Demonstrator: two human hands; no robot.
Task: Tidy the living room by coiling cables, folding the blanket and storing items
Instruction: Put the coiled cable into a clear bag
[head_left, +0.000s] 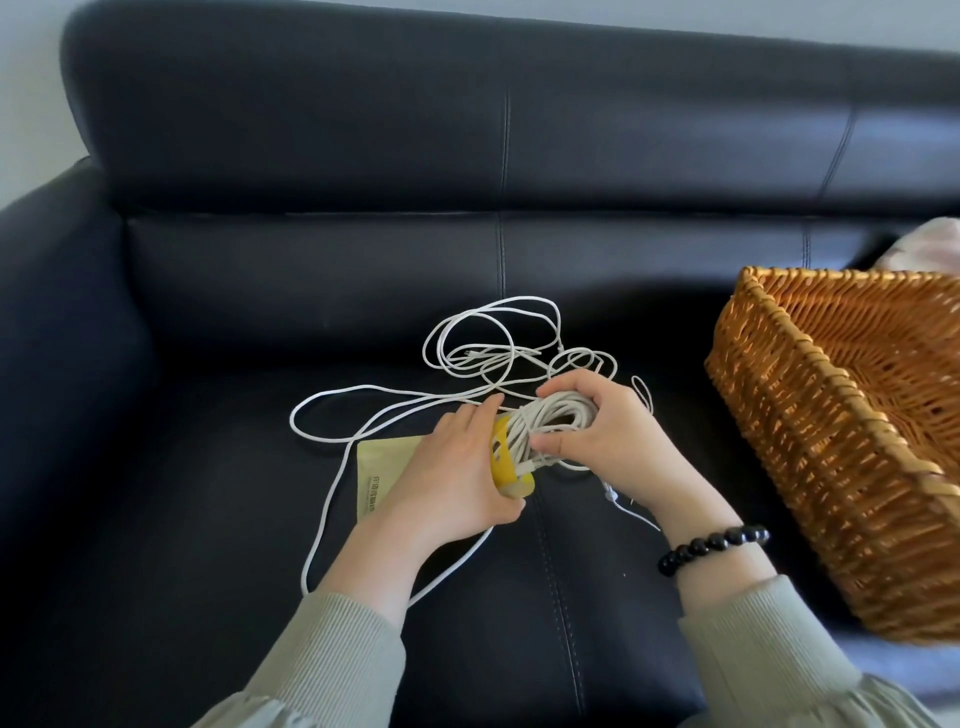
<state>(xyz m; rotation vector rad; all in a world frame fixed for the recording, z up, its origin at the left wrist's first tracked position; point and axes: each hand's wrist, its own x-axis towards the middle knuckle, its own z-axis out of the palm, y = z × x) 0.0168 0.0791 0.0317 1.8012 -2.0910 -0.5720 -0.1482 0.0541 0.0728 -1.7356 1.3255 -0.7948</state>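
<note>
A bundle of coiled white cable lies between my hands above the dark sofa seat. My right hand grips the coil, thumb on its near side. My left hand holds a yellow strap wrapped around the coil's left end. More loose white cable sprawls in loops on the seat behind and to the left of my hands. A pale green flat pouch lies partly under my left hand.
A large wicker basket stands on the sofa seat at the right, looking empty inside. Pinkish fabric shows behind it. The black leather sofa has an armrest at the left and a tall backrest.
</note>
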